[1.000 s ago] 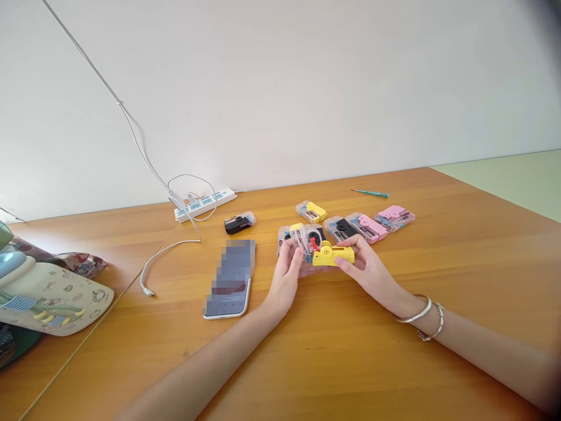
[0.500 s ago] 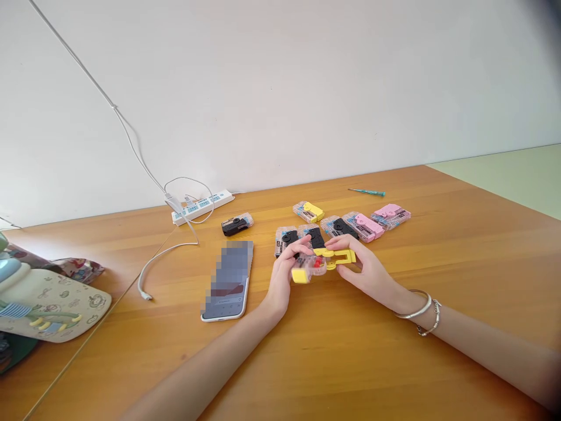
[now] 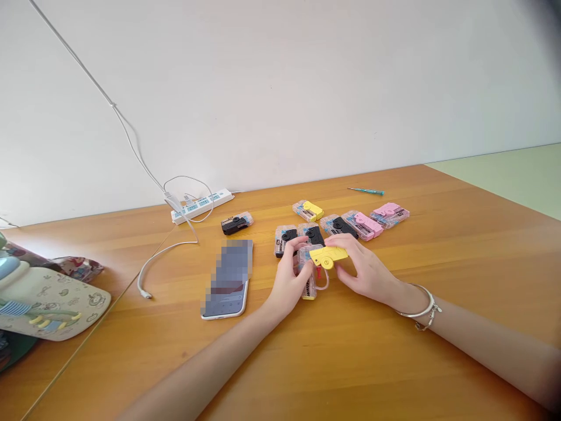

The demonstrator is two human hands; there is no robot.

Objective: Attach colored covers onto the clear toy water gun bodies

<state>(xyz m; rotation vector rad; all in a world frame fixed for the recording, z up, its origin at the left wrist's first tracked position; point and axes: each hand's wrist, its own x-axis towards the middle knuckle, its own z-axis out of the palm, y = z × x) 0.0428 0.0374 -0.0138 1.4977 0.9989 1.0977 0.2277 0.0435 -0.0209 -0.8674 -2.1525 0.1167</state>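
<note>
My left hand (image 3: 288, 279) is closed on a clear plastic toy (image 3: 309, 286) with printed lettering and a yellow lower edge. The yellow hinged part (image 3: 329, 256) of this toy sticks out to the right, its far end between the thumb and fingers of my right hand (image 3: 366, 268). A red piece (image 3: 319, 272) and a pale loop of tube (image 3: 325, 283) show beneath the yellow part. Just behind my hands lie black-and-clear toys (image 3: 286, 238). Pink-and-clear toys (image 3: 364, 225) rest to their right, and a yellow-and-clear one (image 3: 309, 210) farther back.
A phone (image 3: 228, 280) lies left of my hands, with another black toy (image 3: 236, 223) behind it. A white power strip (image 3: 204, 204) with cables stands near the wall. A teal screwdriver (image 3: 370, 192) lies at the back; a patterned bottle (image 3: 56, 304) is at far left.
The held toy has turned: its clear body now points down toward me and the yellow part shows its flat side. My left thumb has come round to its front.
</note>
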